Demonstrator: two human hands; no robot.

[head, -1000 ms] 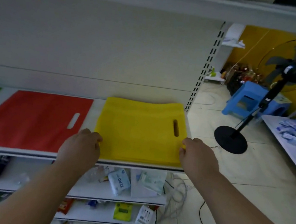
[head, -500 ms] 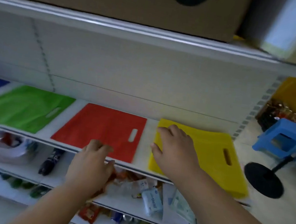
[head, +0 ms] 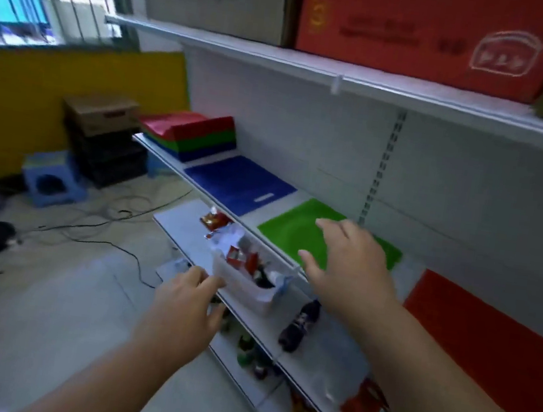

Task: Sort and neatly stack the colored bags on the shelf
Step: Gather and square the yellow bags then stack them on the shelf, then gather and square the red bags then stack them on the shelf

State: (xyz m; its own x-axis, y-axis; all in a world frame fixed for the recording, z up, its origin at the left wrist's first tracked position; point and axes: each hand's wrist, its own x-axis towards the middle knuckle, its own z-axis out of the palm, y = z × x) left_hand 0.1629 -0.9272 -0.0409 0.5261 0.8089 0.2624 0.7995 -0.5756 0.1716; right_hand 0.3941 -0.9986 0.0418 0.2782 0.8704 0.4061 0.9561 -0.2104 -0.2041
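Red carton [head: 424,29], at twelve o'clock, bears printed characters and a logo, all too blurred to read.

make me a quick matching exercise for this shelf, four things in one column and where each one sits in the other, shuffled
Things:
1. green bag
2. blue bag
3. red bag
4. mixed stack of bags

Places:
A. far left end of the shelf, piled in red, green and blue layers
B. under the reaching right hand
C. flat, between the mixed stack and the green bag
D. nearest the right edge of the view

Pairs: 1-B, 2-C, 3-D, 4-A
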